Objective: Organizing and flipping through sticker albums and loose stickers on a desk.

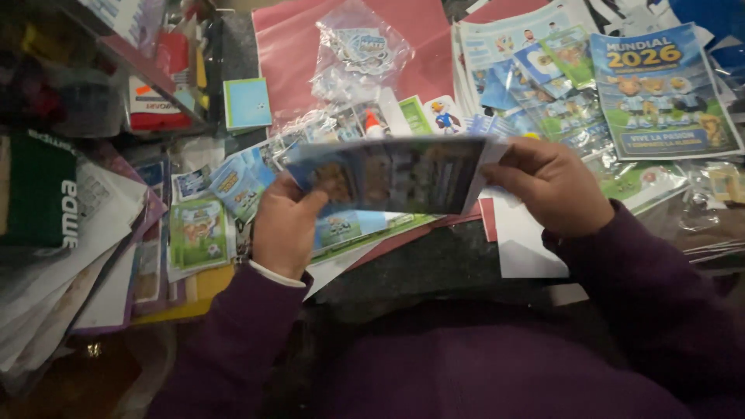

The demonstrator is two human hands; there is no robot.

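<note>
A stack of blue and green printed sheets [392,174] is held flat between both hands above a cluttered table. My left hand [285,226] grips its left end, thumb on top. My right hand [552,186] grips its right end, fingers curled over the edge. The sheets are blurred. Both arms wear dark purple sleeves. Under the stack lie more coloured printed sheets [233,186] and a white sheet [521,240].
A blue printed album [660,89] with cartoon figures lies at the far right. A clear bag of stickers [358,50] rests on pink paper [295,46]. A small blue-green pad [248,102] lies far left of centre. Piled papers [85,271] crowd the left edge.
</note>
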